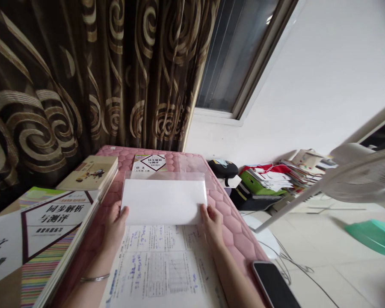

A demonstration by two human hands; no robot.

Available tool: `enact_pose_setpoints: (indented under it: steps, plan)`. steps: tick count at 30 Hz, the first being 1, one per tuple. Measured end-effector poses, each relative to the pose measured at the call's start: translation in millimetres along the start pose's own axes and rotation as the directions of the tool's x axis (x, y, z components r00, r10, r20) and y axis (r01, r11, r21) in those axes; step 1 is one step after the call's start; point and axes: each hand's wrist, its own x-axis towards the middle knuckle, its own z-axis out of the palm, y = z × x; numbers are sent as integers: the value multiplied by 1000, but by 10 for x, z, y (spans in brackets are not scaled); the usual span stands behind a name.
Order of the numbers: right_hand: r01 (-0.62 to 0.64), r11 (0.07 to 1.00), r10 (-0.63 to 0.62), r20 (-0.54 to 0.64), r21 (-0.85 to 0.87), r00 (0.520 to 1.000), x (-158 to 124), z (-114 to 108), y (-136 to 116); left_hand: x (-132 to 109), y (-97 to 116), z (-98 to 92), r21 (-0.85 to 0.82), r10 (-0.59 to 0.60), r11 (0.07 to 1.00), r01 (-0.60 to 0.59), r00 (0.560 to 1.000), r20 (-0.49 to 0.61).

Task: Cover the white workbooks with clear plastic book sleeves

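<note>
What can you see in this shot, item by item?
clear plastic sleeve: one, transparent, held above the worksheet
white sheet: one, white, inside the sleeve
quilted mat: one, pink, under the books
workbooks: three or more, multicoloured, left and far end of mat
worksheet: one, white with blue print, near edge of mat
smartphone: one, black, lower right
fan: one, white, right
curtain: one, brown and gold, left
paper pile: one, mixed colours, on the floor
plastic lid: one, teal, on the floor
bangle: one, silver, left wrist
left hand: one, on sleeve's left edge
right hand: one, on sleeve's right edge
</note>
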Motion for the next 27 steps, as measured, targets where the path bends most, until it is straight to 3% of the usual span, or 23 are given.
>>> enact_pose_setpoints:
  steps: [3,7,15,21,27]
  plan:
    - [-10,1000,9,29,25,1000,-14,-10,-24,-2,2,-14,-48,-39,998,43,995,92]
    - [-26,997,22,55,75,998,-10,-29,-13,19,-56,-9,-90,-54,994,61,996,73]
    - [-22,1000,22,1,-11,1000,-2,-21,-23,74,-204,-13,-96,-40,994,46,997,60]
    - [-35,998,32,57,54,998,-36,-28,-100,58,-156,-13,-61,-35,997,37,999,42]
    - [-38,999,38,32,8,999,-56,-26,-141,54,-141,2,-18,-15,1000,15,1000,7]
